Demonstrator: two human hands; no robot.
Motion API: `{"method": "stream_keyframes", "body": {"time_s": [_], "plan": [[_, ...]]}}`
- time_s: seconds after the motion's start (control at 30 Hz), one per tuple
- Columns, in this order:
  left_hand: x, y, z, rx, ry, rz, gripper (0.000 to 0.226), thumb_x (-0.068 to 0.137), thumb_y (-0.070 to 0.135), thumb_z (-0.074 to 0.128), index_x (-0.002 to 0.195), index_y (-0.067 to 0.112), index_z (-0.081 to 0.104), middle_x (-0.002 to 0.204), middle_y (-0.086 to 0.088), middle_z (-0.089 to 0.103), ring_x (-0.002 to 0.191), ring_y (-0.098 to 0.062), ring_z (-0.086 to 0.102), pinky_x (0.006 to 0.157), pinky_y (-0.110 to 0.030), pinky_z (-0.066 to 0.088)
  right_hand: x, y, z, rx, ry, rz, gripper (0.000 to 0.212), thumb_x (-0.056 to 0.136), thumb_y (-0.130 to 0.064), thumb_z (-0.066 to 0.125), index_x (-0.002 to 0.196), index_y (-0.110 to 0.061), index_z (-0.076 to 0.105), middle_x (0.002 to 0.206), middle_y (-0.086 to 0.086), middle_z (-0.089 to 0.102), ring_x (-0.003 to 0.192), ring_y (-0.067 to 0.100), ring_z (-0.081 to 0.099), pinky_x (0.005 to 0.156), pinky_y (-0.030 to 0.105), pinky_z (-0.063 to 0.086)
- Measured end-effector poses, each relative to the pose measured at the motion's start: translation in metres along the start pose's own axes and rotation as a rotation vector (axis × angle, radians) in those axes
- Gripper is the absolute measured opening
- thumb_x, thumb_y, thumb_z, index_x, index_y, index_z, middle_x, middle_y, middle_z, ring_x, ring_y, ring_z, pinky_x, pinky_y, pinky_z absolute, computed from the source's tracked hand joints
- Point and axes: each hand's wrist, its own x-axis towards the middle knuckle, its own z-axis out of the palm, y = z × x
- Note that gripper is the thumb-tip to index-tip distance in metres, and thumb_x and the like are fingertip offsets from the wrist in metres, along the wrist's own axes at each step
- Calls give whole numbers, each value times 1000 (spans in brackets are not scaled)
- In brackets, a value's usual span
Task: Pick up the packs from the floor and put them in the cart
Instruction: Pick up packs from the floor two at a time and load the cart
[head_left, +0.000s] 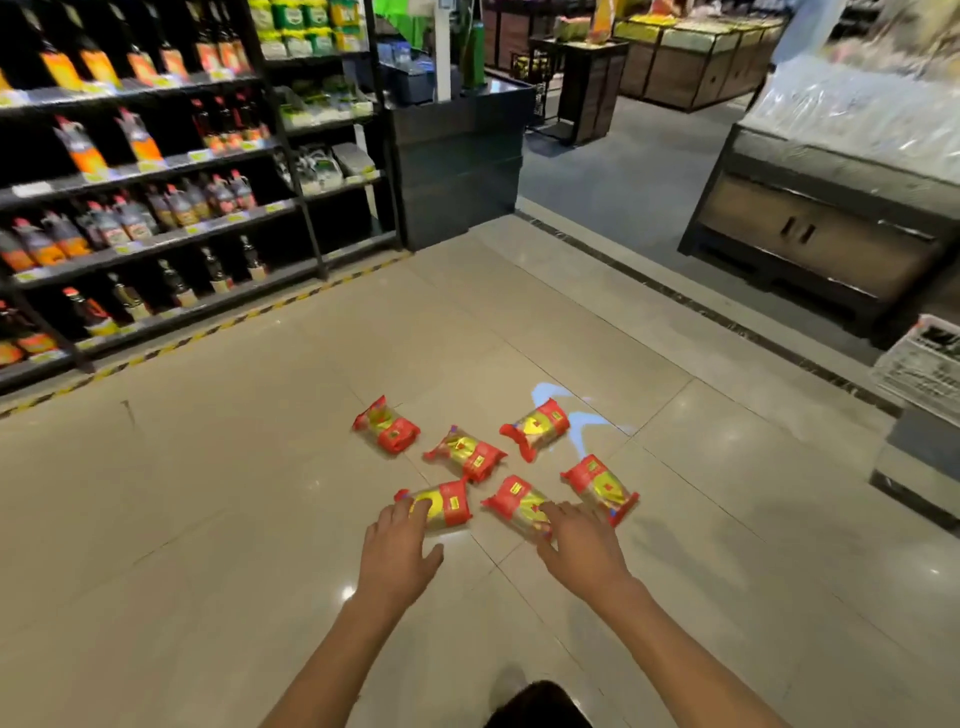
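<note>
Several red-and-gold packs lie scattered on the beige tiled floor. My left hand (397, 548) reaches down with fingers spread over the nearest left pack (444, 505), touching its near end without gripping it. My right hand (582, 548) lies with fingers apart on the near end of the middle pack (514, 501). Further packs rest at far left (387, 425), centre (466, 453), far right (537, 427) and right (601, 486). No cart is in view.
Shelves of dark bottles (130, 208) line the left, edged by a yellow-black floor stripe. A dark counter (457, 156) stands behind. A produce display cabinet (831, 223) and stacked crates (924, 415) stand at right. A dark shoe tip (540, 706) shows at the bottom.
</note>
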Motion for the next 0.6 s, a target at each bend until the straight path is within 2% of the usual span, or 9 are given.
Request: {"method": "stream_keyframes", "body": {"time_s": [0.07,0.23,0.4,0.5,0.6], "plan": [[50,-2,15,9,-71,0,66,69,37,85,129,15,65,122,-9,69,107,-34,66,81,-45,56,48,22,4,-31,-34,3,42,90,-33,56,130,-21,61,119,1,70,115,28,63,97,37,43],[191,-5,35,-1,-143,-62,64,91,37,66,149,23,42,150,-1,47,135,-26,45,105,-40,40,199,75,4,-21,-109,-25,50,95,-30,55,143,-20,51,137,4,61,128,26,54,105,34,40],[335,-2,41,41,-204,-108,63,96,37,60,152,22,37,154,-3,44,138,-26,42,108,-41,39,356,100,-5,-54,-129,-86,48,94,-31,55,140,-17,52,133,7,62,124,29,55,102,38,42],[404,-5,68,58,-236,-113,60,96,23,61,151,20,40,152,-4,46,138,-27,44,107,-42,40,432,111,15,-44,-153,-118,44,92,-30,59,133,-15,56,128,10,65,120,32,57,97,37,43],[449,-24,125,43,-311,-123,59,94,10,58,150,20,42,153,-4,45,140,-25,43,107,-41,39,501,136,67,-13,-230,-134,45,93,-32,57,135,-16,52,132,10,62,121,32,55,97,38,42]]}}
